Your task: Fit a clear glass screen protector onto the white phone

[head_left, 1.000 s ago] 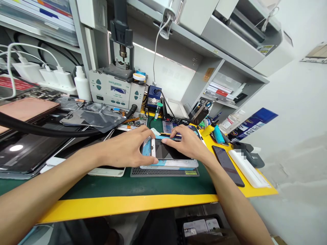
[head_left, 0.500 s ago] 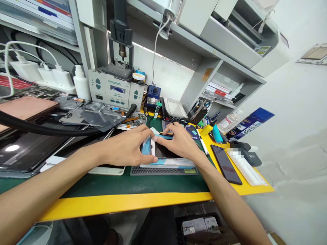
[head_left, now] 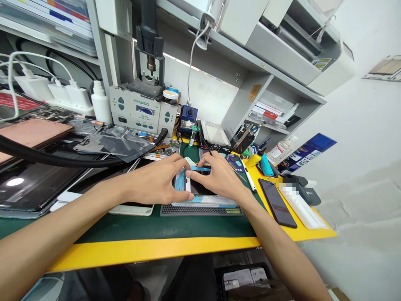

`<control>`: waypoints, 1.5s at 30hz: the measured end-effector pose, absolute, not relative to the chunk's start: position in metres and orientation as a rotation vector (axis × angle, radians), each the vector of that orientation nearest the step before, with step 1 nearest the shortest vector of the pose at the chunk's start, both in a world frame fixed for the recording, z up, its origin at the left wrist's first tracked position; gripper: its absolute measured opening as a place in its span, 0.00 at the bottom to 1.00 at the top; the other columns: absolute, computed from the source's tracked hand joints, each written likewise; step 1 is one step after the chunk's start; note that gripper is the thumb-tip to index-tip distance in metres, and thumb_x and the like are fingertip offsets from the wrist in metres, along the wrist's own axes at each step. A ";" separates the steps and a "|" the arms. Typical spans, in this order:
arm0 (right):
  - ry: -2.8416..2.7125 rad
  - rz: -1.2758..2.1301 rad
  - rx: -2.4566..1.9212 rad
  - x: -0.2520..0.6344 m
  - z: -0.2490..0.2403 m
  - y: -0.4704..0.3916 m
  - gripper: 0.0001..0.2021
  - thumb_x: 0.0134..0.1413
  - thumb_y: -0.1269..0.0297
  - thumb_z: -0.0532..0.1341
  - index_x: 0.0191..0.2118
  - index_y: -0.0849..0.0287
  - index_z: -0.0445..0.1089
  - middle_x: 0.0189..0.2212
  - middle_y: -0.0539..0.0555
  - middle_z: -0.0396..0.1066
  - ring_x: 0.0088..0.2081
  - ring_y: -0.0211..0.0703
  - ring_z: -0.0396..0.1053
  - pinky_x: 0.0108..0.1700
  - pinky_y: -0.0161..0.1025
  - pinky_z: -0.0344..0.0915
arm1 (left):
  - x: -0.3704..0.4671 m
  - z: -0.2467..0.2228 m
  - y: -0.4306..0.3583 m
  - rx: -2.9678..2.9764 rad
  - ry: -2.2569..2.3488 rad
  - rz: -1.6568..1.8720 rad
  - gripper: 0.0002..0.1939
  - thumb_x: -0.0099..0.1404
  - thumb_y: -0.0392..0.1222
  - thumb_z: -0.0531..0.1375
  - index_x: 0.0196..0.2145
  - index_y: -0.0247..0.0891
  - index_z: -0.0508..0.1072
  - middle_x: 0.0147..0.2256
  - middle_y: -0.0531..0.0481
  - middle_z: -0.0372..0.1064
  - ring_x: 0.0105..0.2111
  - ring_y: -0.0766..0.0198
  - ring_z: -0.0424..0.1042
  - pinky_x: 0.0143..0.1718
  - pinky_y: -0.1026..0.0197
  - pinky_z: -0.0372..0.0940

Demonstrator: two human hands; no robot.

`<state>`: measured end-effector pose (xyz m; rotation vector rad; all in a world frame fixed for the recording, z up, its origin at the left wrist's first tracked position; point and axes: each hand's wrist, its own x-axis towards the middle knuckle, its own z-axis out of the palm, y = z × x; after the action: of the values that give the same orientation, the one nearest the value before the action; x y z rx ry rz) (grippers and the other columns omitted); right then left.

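A dark-screened phone (head_left: 200,189) with a white end strip lies inside a blue-and-clear frame (head_left: 216,200) on the bench. My left hand (head_left: 153,179) is closed round the frame's left end, thumb on the near side and fingers at the far side. From the right, my right hand (head_left: 219,175) reaches over the phone. Its thumb rests by the white strip and its bent fingers grip the far edge; the palm hides much of the phone. Beneath the frame is a grey perforated pad (head_left: 200,210).
A dark phone (head_left: 277,202) lies on the yellow border at right. Taken-apart devices (head_left: 37,179) and a black hose (head_left: 62,158) crowd the left. A hot air station (head_left: 142,110) stands behind, with a white bottle (head_left: 100,102) and a tool holder (head_left: 244,138).
My right thumb has shifted very slightly toward the white strip and my hands otherwise keep their places. The view has shifted a little.
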<state>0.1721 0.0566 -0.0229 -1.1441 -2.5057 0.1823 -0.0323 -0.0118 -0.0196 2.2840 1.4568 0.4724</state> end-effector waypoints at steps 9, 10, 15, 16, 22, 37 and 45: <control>-2.595 0.277 -1.094 0.178 -0.017 0.045 0.23 0.55 0.39 0.63 0.42 0.55 0.69 0.44 0.56 0.66 0.49 0.53 0.66 0.50 0.47 0.63 | -0.035 -0.024 -0.010 2.295 1.449 0.534 0.30 0.59 0.63 0.61 0.52 0.41 0.68 0.46 0.47 0.67 0.41 0.53 0.72 0.44 0.56 0.64; -2.599 0.284 -1.090 0.179 -0.016 0.045 0.23 0.55 0.38 0.63 0.42 0.54 0.69 0.45 0.56 0.65 0.49 0.53 0.66 0.51 0.47 0.63 | -0.035 -0.023 -0.010 2.293 1.454 0.526 0.31 0.59 0.64 0.61 0.52 0.41 0.68 0.46 0.47 0.67 0.41 0.53 0.72 0.44 0.56 0.64; -2.650 0.376 -1.105 0.183 -0.013 0.045 0.27 0.53 0.35 0.63 0.46 0.53 0.69 0.46 0.56 0.65 0.51 0.55 0.66 0.52 0.49 0.64 | -0.033 -0.018 -0.011 2.295 1.465 0.493 0.31 0.60 0.63 0.61 0.53 0.40 0.68 0.46 0.46 0.67 0.42 0.51 0.72 0.45 0.55 0.64; -2.662 0.392 -1.108 0.184 -0.012 0.045 0.27 0.53 0.35 0.63 0.47 0.53 0.69 0.47 0.56 0.65 0.52 0.56 0.66 0.53 0.50 0.64 | -0.033 -0.018 -0.011 2.298 1.466 0.490 0.31 0.60 0.63 0.61 0.53 0.40 0.69 0.46 0.46 0.68 0.41 0.51 0.72 0.44 0.55 0.64; -2.717 0.453 -1.111 0.186 -0.010 0.043 0.30 0.54 0.35 0.61 0.54 0.52 0.67 0.55 0.60 0.62 0.63 0.61 0.58 0.58 0.54 0.62 | -0.033 -0.017 -0.011 2.283 1.484 0.473 0.31 0.60 0.64 0.61 0.53 0.40 0.69 0.46 0.45 0.68 0.40 0.52 0.72 0.41 0.55 0.64; -2.764 0.514 -1.099 0.198 -0.001 0.051 0.30 0.53 0.36 0.64 0.54 0.50 0.68 0.58 0.59 0.61 0.61 0.57 0.62 0.59 0.53 0.62 | -0.033 -0.018 -0.010 2.264 1.474 0.497 0.34 0.58 0.66 0.61 0.53 0.41 0.69 0.46 0.45 0.68 0.40 0.51 0.72 0.41 0.55 0.64; -2.789 0.604 -1.183 0.217 0.010 0.063 0.31 0.46 0.36 0.67 0.50 0.50 0.69 0.53 0.55 0.64 0.54 0.54 0.66 0.52 0.48 0.66 | -0.032 -0.013 -0.013 2.231 1.499 0.423 0.34 0.59 0.66 0.60 0.55 0.40 0.67 0.50 0.43 0.66 0.41 0.51 0.73 0.41 0.55 0.64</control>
<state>0.2174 0.0626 0.0104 -1.1829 -2.7891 0.6036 -0.0324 -0.0129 -0.0132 2.2307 1.4993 0.4232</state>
